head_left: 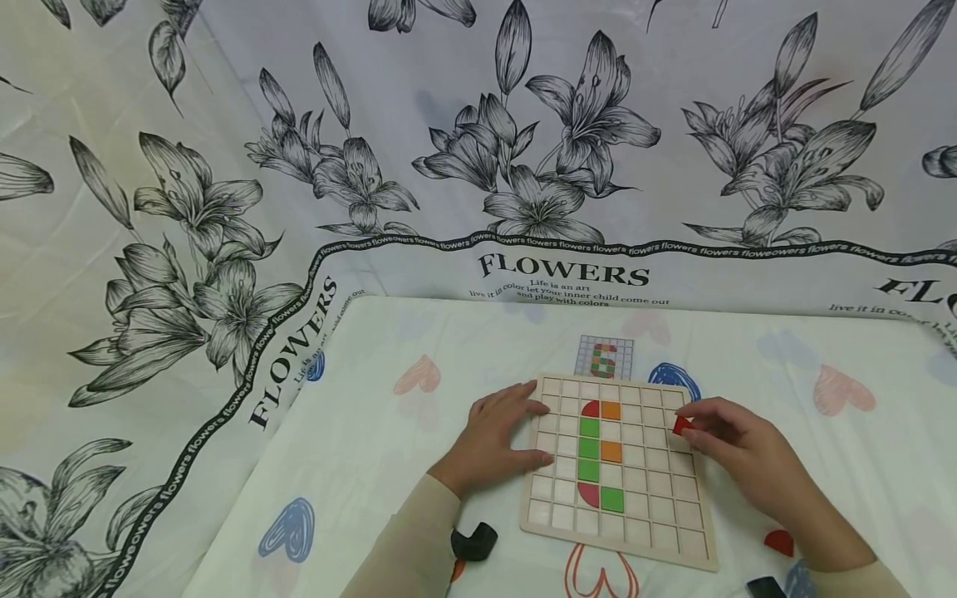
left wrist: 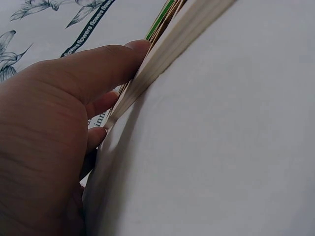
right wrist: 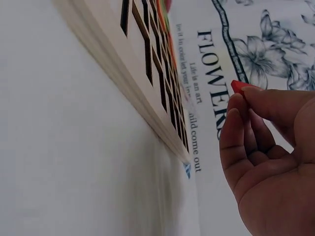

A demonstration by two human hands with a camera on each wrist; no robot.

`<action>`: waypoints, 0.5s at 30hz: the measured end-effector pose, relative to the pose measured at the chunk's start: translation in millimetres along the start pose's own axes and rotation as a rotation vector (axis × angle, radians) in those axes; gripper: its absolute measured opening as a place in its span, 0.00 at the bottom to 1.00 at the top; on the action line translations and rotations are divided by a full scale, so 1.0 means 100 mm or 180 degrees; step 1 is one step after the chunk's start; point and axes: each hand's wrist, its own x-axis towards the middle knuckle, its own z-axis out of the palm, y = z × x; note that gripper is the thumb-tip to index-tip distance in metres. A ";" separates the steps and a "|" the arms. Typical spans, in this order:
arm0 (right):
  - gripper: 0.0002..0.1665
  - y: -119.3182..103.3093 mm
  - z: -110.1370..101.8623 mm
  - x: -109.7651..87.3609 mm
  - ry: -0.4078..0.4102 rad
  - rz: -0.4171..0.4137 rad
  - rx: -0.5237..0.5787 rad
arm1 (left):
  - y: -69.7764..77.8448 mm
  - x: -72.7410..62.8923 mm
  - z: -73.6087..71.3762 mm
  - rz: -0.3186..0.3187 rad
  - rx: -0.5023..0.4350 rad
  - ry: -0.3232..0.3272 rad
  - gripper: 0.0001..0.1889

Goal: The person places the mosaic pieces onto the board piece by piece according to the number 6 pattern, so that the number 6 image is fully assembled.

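A wooden grid board (head_left: 658,507) lies on the table. In it sit green squares (head_left: 589,448) in a column, a red rounded piece (head_left: 591,409) above them and another (head_left: 589,495) below. To the right of these are two orange squares (head_left: 611,451) and one more green square (head_left: 612,499). My left hand (head_left: 489,432) rests at the board's left edge, thumb and fingertips touching it, fingers extended. Over the right edge, my right hand (head_left: 748,440) pinches a small red tile (head_left: 681,425) between thumb and fingers. The right wrist view shows that tile (right wrist: 240,86) at the fingertips.
Just behind the board is a small card (head_left: 604,357) printed with a coloured grid pattern. A red rounded piece (head_left: 779,543) lies near my right forearm. Beside my left forearm are a black curved object (head_left: 474,542) and a partly hidden orange-red piece (head_left: 458,570). Flower-printed cloth (head_left: 538,166) hangs behind.
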 end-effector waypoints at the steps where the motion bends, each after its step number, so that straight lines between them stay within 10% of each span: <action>1: 0.17 -0.01 0.01 0.02 -0.0008 0.0025 0.0005 | 0.00 0.00 0.00 0.0002 0.0001 0.0002 0.34; 15: 0.15 -0.13 0.11 0.20 -0.0059 -0.0011 0.0258 | 0.00 0.01 -0.01 -0.0004 0.0020 -0.0008 0.34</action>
